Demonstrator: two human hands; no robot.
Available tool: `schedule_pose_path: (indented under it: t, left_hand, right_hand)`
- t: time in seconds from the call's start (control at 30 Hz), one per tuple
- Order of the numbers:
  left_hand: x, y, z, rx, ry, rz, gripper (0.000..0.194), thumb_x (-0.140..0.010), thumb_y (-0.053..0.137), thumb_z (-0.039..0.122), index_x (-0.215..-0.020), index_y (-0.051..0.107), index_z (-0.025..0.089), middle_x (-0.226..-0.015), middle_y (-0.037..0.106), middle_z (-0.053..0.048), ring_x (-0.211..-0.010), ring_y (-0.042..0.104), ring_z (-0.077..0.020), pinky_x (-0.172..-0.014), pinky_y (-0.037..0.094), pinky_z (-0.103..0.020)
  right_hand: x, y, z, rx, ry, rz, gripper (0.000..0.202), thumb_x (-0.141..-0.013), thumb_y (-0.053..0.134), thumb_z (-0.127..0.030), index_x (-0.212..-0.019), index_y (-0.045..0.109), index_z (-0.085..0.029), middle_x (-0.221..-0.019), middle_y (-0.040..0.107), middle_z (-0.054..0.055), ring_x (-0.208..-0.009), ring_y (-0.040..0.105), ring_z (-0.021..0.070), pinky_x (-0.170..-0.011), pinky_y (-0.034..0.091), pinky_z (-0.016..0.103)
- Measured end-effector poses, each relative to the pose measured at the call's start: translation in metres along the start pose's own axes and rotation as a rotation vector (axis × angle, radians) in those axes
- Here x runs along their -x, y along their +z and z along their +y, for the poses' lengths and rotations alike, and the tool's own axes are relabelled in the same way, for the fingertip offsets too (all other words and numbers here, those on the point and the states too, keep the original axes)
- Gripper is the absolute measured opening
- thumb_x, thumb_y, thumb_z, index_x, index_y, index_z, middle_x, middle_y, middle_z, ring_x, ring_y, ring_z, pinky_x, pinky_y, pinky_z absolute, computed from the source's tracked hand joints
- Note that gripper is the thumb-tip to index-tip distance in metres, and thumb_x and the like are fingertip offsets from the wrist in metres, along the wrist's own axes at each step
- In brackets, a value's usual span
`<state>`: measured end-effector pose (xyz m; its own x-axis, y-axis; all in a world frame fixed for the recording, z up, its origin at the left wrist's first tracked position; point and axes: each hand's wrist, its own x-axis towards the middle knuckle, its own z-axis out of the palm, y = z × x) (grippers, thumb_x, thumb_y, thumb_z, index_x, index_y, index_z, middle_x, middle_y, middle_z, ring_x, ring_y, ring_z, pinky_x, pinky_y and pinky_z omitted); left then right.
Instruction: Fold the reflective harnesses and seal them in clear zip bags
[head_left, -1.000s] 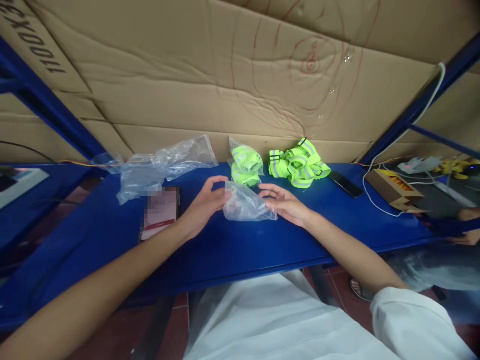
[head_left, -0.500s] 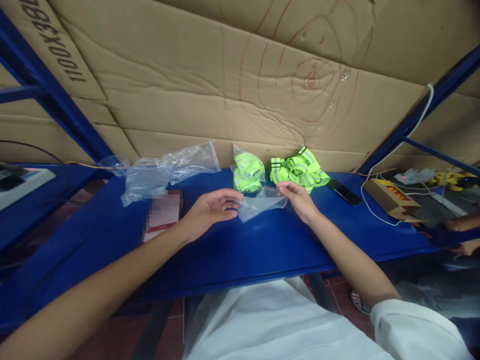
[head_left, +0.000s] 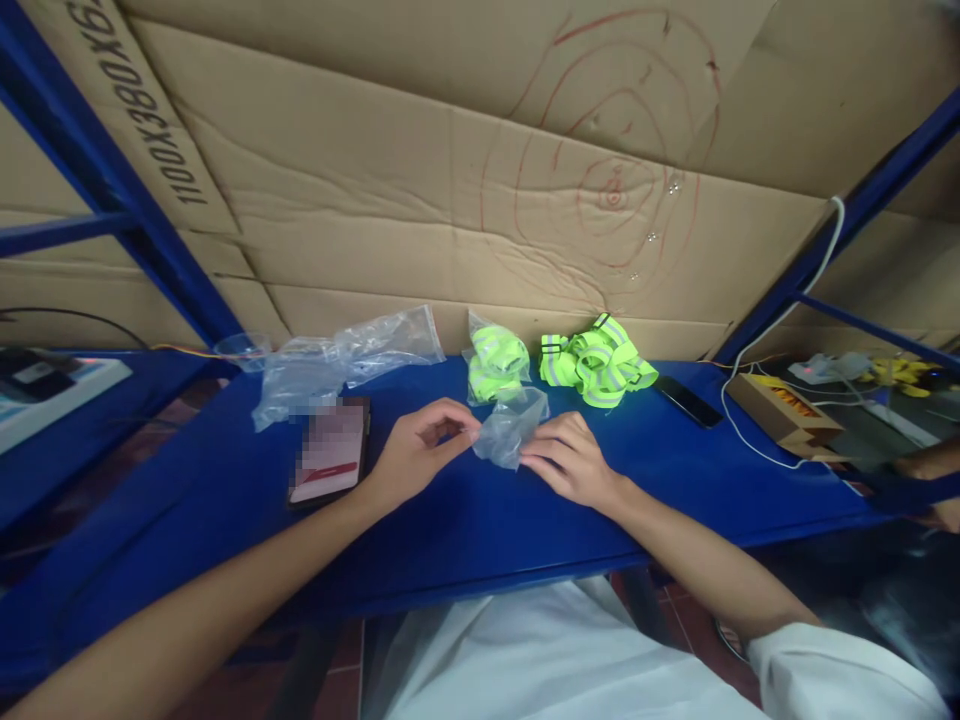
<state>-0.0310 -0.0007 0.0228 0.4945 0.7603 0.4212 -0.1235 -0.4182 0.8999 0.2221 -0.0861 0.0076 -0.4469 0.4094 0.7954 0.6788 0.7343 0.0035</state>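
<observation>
Head view: vs half a second ago, the clear bag [head_left: 511, 428] has gone from stretched sideways to bunched up, and the right hand [head_left: 576, 460] has come in closer to the left hand [head_left: 424, 450]. Bag's between the hands, over the blue table [head_left: 465, 535], just in front of the bagged neon straps [head_left: 497, 362]. Left: thumb and index pinched on its left edge. Right: fingers bent, pointing left, nearly closed, gripping its lower right edge.

The small clear plastic bag [head_left: 508, 435] at centre looked crinkled and shiny.
Right of it, the coiled neon-yellow cloth straps [head_left: 598, 368] had smooth grey stripes; across the top, the brown cardboard sheet [head_left: 337, 200] was matt and creased.
</observation>
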Motion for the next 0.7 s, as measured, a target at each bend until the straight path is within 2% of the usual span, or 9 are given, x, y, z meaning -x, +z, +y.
schedule_pose_path:
  t: [0.13,0.27,0.4,0.43,0.5,0.53,0.6,0.63,0.7]
  left_hand:
    - [0.000,-0.004,0.000,0.053,-0.044,-0.013,0.020,-0.084,0.087,0.034,-0.087,0.077,0.017,-0.092,0.070,-0.004,-0.082,0.065,-0.0133,-0.075,0.050,-0.022]
    - [-0.001,-0.008,0.001,0.172,-0.149,0.032,0.023,-0.077,0.093,0.032,-0.087,0.076,0.019,-0.090,0.070,-0.002,-0.081,0.063,-0.0116,-0.075,0.050,-0.021]
    - [0.002,-0.004,0.003,0.172,-0.141,-0.062,0.020,-0.079,0.091,0.031,-0.087,0.078,0.018,-0.088,0.069,-0.002,-0.079,0.062,-0.0118,-0.073,0.049,-0.021]
    - [0.002,-0.003,0.003,0.161,-0.139,-0.081,0.020,-0.079,0.091,0.032,-0.087,0.078,0.018,-0.088,0.069,-0.002,-0.079,0.063,-0.0122,-0.072,0.049,-0.021]
    - [0.003,-0.001,0.001,0.147,-0.150,-0.081,0.022,-0.079,0.091,0.034,-0.088,0.078,0.018,-0.088,0.070,-0.003,-0.080,0.063,-0.0131,-0.073,0.050,-0.022]
    - [0.003,-0.001,0.000,0.141,-0.159,-0.068,0.023,-0.078,0.091,0.035,-0.088,0.078,0.018,-0.089,0.070,-0.003,-0.081,0.063,-0.0135,-0.073,0.050,-0.022]
    - [0.003,-0.001,-0.002,0.123,-0.165,-0.040,0.024,-0.078,0.091,0.037,-0.088,0.078,0.018,-0.090,0.071,-0.003,-0.082,0.064,-0.0140,-0.075,0.051,-0.023]
    - [0.002,-0.001,-0.003,0.114,-0.161,-0.029,0.024,-0.079,0.091,0.037,-0.088,0.078,0.018,-0.090,0.071,-0.003,-0.082,0.064,-0.0140,-0.076,0.051,-0.023]
    - [0.001,-0.002,-0.004,0.103,-0.144,-0.019,0.023,-0.079,0.090,0.037,-0.087,0.078,0.019,-0.089,0.071,-0.003,-0.081,0.064,-0.0135,-0.076,0.051,-0.022]
  right_hand:
    - [0.000,-0.006,0.004,0.015,0.002,-0.013,0.007,-0.103,0.065,-0.024,-0.109,0.068,-0.023,-0.097,0.074,0.006,-0.090,0.069,0.0210,-0.083,0.049,0.039]
    - [0.000,-0.012,0.013,0.049,0.109,0.061,0.012,-0.107,0.051,-0.021,-0.109,0.062,-0.023,-0.097,0.072,0.009,-0.093,0.068,0.0238,-0.081,0.050,0.041]
    - [0.002,-0.017,0.022,0.035,0.142,0.076,0.015,-0.108,0.044,-0.021,-0.114,0.058,-0.024,-0.099,0.068,0.009,-0.093,0.065,0.0240,-0.081,0.051,0.041]
    - [0.004,-0.017,0.023,0.008,0.152,0.064,0.017,-0.110,0.042,-0.025,-0.117,0.058,-0.024,-0.101,0.067,0.010,-0.096,0.065,0.0245,-0.082,0.052,0.042]
    - [0.008,-0.016,0.024,-0.047,0.156,0.018,0.033,-0.111,0.041,-0.048,-0.125,0.058,-0.024,-0.110,0.066,0.013,-0.104,0.066,0.0276,-0.087,0.053,0.045]
    - [0.010,-0.015,0.024,-0.063,0.148,-0.014,0.048,-0.107,0.043,-0.063,-0.130,0.059,-0.024,-0.116,0.065,0.014,-0.109,0.066,0.0297,-0.090,0.054,0.047]
    - [0.012,-0.013,0.021,-0.057,0.109,-0.073,0.078,-0.089,0.055,-0.087,-0.134,0.061,-0.024,-0.122,0.064,0.016,-0.112,0.065,0.0326,-0.094,0.053,0.048]
    - [0.012,-0.012,0.019,-0.038,0.074,-0.087,0.084,-0.080,0.062,-0.091,-0.134,0.064,-0.025,-0.122,0.065,0.015,-0.111,0.066,0.0329,-0.095,0.052,0.048]
    - [0.008,-0.011,0.013,0.006,-0.019,-0.064,0.081,-0.074,0.075,-0.085,-0.129,0.067,-0.027,-0.119,0.067,0.013,-0.109,0.067,0.0320,-0.095,0.051,0.048]
